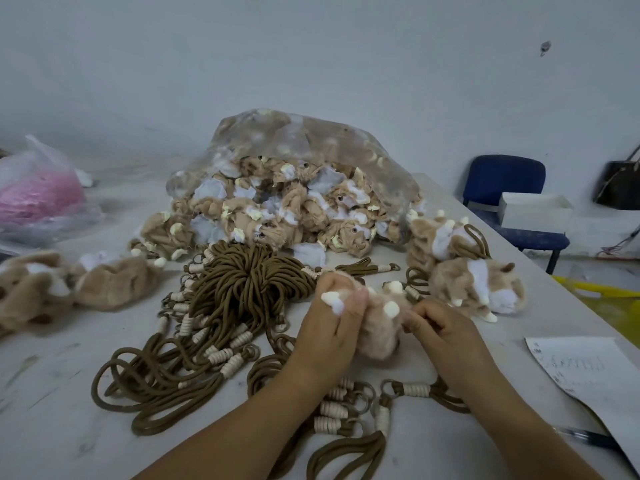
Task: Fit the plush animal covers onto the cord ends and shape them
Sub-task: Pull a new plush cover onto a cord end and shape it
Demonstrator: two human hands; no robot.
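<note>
A tan plush animal cover (379,327) with white paw tips sits between my two hands above the table. My left hand (329,327) grips its left side, fingers curled over the fur and a white paw. My right hand (440,327) pinches its right edge. A bundle of brown cords (239,282) with cream wound ends and metal rings lies just left of my hands. More cord ends (349,407) lie under my wrists. Whether a cord is inside the cover is hidden.
A clear plastic bag (298,188) spills inside-out covers at the back. Shaped plush animals (474,282) lie at the right, more covers (110,282) at the left. A paper sheet (595,375) and pen (585,437) lie front right. A pink-filled bag (38,195) sits far left, a blue chair (509,188) beyond the table.
</note>
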